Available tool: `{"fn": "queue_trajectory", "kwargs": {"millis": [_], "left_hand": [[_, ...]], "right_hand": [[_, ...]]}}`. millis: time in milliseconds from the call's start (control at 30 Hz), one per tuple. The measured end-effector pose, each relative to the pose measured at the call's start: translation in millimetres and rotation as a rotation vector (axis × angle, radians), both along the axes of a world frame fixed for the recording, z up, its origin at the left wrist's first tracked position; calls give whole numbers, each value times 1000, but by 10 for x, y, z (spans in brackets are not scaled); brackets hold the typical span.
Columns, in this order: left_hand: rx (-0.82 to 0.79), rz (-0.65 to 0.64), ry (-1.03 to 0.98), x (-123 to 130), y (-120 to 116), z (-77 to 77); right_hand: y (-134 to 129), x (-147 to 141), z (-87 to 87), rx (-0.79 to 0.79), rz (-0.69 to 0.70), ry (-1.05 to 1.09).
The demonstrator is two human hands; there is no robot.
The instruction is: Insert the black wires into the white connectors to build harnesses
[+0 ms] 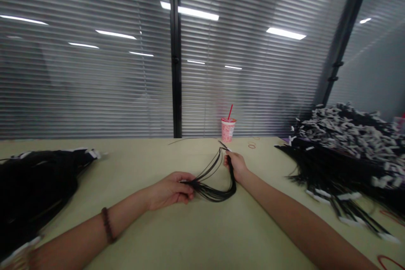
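A loose bundle of thin black cords (pixel 218 196) hangs in a curve between my two hands over the pale green table (pixel 177 236). My left hand (pixel 175 189) pinches one end of it between thumb and fingers. Farther forward and to the right, my right hand (pixel 234 164) is closed round the other part of the bundle, near a small white tip. Some strands arch loosely above the main curve, and one thin strand reaches left along the table's back edge.
A pink cup (pixel 228 130) with a red straw stands at the back edge. Black cords with white ends (pixel 354 130) are heaped at right. Another black bundle (pixel 38 181) lies at left. Rubber bands (pixel 252 145) lie near the cup. Blinds (pixel 95 71) rise behind.
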State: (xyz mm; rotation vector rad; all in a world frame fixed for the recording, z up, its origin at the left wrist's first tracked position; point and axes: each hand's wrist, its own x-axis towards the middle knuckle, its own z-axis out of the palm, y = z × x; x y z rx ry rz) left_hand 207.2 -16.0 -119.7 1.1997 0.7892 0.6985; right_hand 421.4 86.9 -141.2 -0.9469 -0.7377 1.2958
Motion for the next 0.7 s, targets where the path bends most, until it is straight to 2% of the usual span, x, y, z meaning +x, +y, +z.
{"fn": "queue_trajectory", "kwargs": {"millis": [333, 567, 700], "left_hand": [[45, 2, 35, 19, -5, 1], [138, -21, 188, 48, -18, -11], [115, -2, 222, 66, -22, -9]], "right_hand": [[-4, 5, 23, -45, -30, -43], [89, 249, 173, -83, -268, -60], [179, 467, 161, -82, -392, -57]]}}
